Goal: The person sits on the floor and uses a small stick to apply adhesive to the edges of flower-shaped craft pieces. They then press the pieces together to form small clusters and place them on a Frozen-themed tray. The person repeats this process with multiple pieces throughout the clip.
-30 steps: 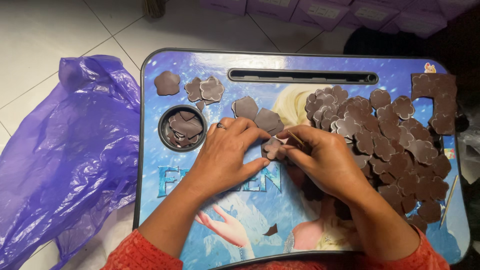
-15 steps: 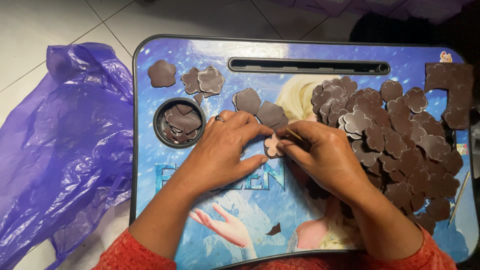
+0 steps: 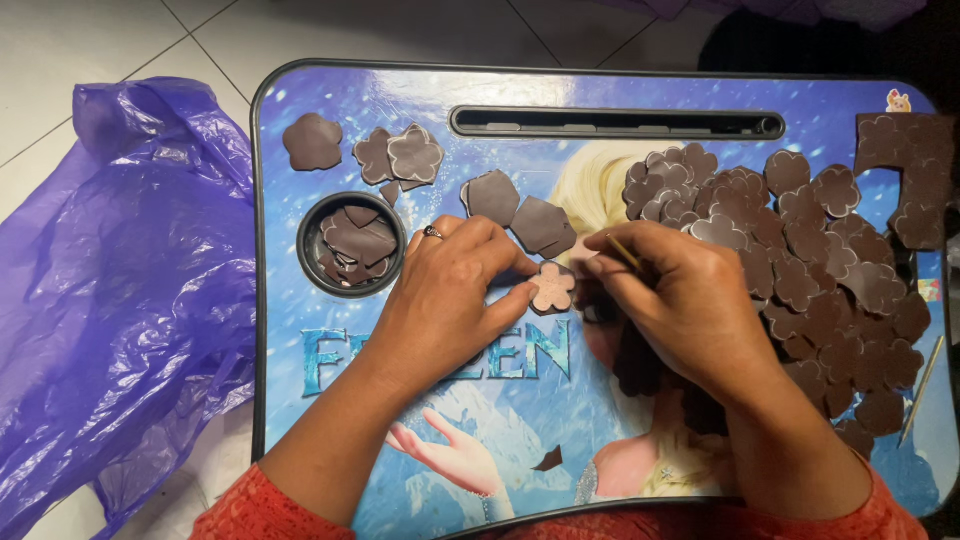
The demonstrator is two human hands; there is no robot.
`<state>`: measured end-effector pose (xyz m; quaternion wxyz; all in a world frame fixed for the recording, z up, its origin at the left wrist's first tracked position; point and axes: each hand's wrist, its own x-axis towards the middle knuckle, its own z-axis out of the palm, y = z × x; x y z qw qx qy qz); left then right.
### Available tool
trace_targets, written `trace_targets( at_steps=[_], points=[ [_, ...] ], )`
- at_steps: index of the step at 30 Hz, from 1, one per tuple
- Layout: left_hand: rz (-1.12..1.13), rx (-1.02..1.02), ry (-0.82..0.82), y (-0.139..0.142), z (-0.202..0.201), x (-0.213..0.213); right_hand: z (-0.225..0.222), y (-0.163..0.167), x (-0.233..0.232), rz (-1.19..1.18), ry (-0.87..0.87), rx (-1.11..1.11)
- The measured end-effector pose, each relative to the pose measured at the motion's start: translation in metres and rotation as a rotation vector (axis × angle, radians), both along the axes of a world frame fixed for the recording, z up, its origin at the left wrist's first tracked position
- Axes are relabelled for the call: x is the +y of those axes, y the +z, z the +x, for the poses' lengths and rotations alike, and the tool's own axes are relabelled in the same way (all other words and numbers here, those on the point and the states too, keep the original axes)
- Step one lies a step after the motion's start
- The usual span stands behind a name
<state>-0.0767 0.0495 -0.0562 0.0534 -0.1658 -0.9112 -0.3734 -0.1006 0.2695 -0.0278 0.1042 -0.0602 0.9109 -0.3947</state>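
1. Lap tray (image 3: 300, 420): blue, printed with a picture, set on a tiled floor (image 3: 120, 40); a long slot (image 3: 615, 123) runs along its far edge and a round cup well (image 3: 352, 244) is sunk at its left.
2. Plastic bag (image 3: 110, 300): purple, crumpled, laid on the floor against the tray's left side.
3. Flower pile (image 3: 800, 260): many brown flower-shaped cutouts heaped on the right half of the tray. Judged as the larger share of the pieces, not yet handled singly.
4. Punched sheet (image 3: 915, 180): brown, at the far right corner, flower-shaped gaps visible in it.
5. Sorted pieces: two pentagon cutouts (image 3: 520, 210) just beyond the hands, a few flowers (image 3: 400, 155) near the far left corner, scraps (image 3: 355, 245) dropped in the well. Judged as the small part already dealt with.
6. Left hand (image 3: 450, 300): laid flat, fingers pressed down beside and on the edge of the pale flower (image 3: 552, 287); nothing is clasped.
7. Right hand (image 3: 690, 300): closed in a pinch around a thin stick (image 3: 622, 252), whose tip is aimed at the pale flower.
8. Pale flower: lying flat at tray centre, between both hands.
9. One tiny offcut (image 3: 547, 459) is seen near the front edge.
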Motion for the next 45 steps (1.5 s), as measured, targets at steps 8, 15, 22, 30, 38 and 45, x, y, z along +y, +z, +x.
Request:
trace_targets(
  at_steps=[8, 15, 22, 30, 38, 45],
  points=[
    [-0.004, 0.005, -0.011, 0.001, -0.002, 0.000, 0.000, -0.006, 0.004, 0.036, 0.185, 0.148],
    [-0.017, 0.008, -0.014, 0.000, -0.002, -0.002, -0.001, -0.011, 0.001, 0.080, 0.221, 0.203],
    [-0.020, 0.018, -0.037, -0.001, -0.003, -0.004, -0.001, -0.011, 0.003, 0.054, 0.235, 0.195],
    [-0.003, 0.026, -0.030, -0.002, -0.003, -0.003, -0.001, -0.009, 0.004, 0.061, 0.230, 0.174],
    [0.029, 0.021, -0.101, -0.002, -0.004, -0.010, 0.001, -0.010, 0.003, 0.081, 0.230, 0.196],
    [0.035, 0.022, -0.078, -0.002, -0.004, -0.008, 0.000, -0.009, 0.002, 0.079, 0.227, 0.186]
  ],
)
